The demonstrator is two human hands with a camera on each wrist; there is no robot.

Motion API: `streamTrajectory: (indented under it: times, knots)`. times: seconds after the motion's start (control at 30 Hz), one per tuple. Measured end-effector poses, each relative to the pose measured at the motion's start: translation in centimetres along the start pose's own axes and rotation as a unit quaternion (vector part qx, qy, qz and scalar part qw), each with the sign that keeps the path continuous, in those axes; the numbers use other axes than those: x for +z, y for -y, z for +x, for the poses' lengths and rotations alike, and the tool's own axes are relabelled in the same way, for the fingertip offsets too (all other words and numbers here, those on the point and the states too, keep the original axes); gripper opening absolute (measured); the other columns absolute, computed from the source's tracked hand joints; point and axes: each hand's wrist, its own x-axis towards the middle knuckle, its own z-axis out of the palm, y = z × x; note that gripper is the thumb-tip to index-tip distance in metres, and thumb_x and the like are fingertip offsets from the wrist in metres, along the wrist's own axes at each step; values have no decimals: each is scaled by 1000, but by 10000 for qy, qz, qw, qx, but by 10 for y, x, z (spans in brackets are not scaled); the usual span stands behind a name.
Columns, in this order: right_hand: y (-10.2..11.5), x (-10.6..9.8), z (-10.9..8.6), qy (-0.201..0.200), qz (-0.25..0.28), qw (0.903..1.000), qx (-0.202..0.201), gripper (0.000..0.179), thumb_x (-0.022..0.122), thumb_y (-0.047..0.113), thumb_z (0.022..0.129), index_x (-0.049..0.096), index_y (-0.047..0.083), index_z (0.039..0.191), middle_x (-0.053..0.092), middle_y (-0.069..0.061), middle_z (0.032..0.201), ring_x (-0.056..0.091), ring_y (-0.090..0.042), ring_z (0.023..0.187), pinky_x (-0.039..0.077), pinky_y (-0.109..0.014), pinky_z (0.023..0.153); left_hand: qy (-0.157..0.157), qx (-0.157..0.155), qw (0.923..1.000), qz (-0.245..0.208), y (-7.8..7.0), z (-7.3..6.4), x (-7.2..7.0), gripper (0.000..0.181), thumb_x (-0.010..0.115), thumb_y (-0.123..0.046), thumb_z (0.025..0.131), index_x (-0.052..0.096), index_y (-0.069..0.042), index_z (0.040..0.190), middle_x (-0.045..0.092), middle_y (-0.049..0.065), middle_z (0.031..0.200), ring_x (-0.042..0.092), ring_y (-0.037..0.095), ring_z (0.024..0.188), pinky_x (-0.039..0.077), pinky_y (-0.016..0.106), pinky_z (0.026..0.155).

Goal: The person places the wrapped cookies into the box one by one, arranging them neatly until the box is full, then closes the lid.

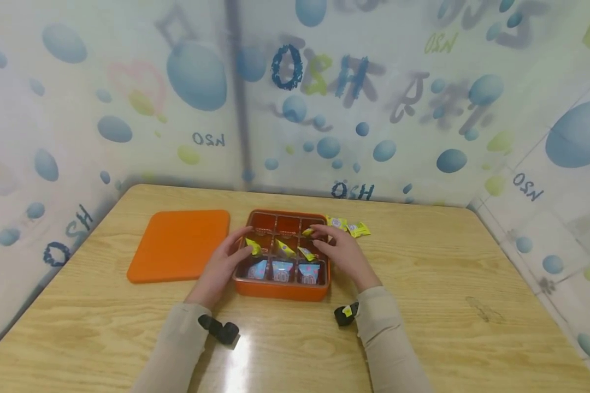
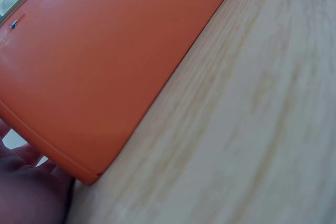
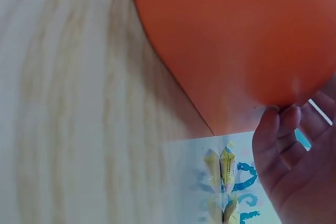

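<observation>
An orange box (image 1: 281,290) with a clear-rimmed divided insert stands on the table. Three light-blue wrapped sweets (image 1: 281,271) fill its front row, and yellow wrapped candies (image 1: 285,249) lie in the middle row. My left hand (image 1: 222,268) holds the box's left side, its thumb over the rim near the left yellow candy. At the back right compartment, my right hand (image 1: 341,252) pinches another yellow candy (image 1: 307,232) by its fingertips. In the right wrist view, its lower fingers (image 3: 269,129) are curled by the box's outer wall (image 3: 226,51).
An orange lid (image 1: 181,245) lies flat left of the box. Two yellow candies (image 1: 358,229) rest on the table (image 1: 432,284) behind my right hand. A patterned wall (image 1: 398,109) rises at the table's back edge.
</observation>
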Motion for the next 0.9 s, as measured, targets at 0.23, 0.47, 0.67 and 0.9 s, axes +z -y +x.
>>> streamTrajectory:
  times: [0.23, 0.47, 0.67, 0.9]
  knots:
    - [-2, -1, -2, 27, 131, 9999, 49, 28, 55, 28, 88, 58, 31, 116, 55, 12, 112, 50, -12, 96, 44, -35, 81, 13, -38, 10000, 0, -1, -1, 1, 48, 52, -25, 90, 37, -20, 135, 25, -4, 144, 14, 24, 133, 15, 49, 105]
    - [-4, -2, -1, 96, 138, 9999, -26, 27, 55, 29, 89, 59, 31, 116, 54, 11, 115, 48, -12, 105, 42, -38, 88, -19, -51, 10000, 23, 12, 5, -2, 48, 53, -33, 89, 39, -27, 134, 26, -9, 143, 15, 22, 133, 15, 50, 104]
    - [-6, -1, -1, 92, 198, 9997, -123, 26, 51, 32, 90, 60, 30, 115, 54, 13, 114, 48, -10, 106, 41, -38, 90, -54, -24, 10000, 12, 23, 10, -4, 47, 54, -38, 87, 41, -32, 131, 27, -13, 141, 16, 20, 133, 17, 51, 104]
    - [-7, -3, -2, 92, 281, 9993, -242, 25, 49, 33, 91, 62, 30, 112, 56, 12, 112, 49, -11, 105, 41, -39, 90, -62, -43, 10000, 12, 23, 11, -4, 47, 55, -38, 87, 41, -31, 131, 27, -12, 141, 15, 20, 133, 16, 51, 104]
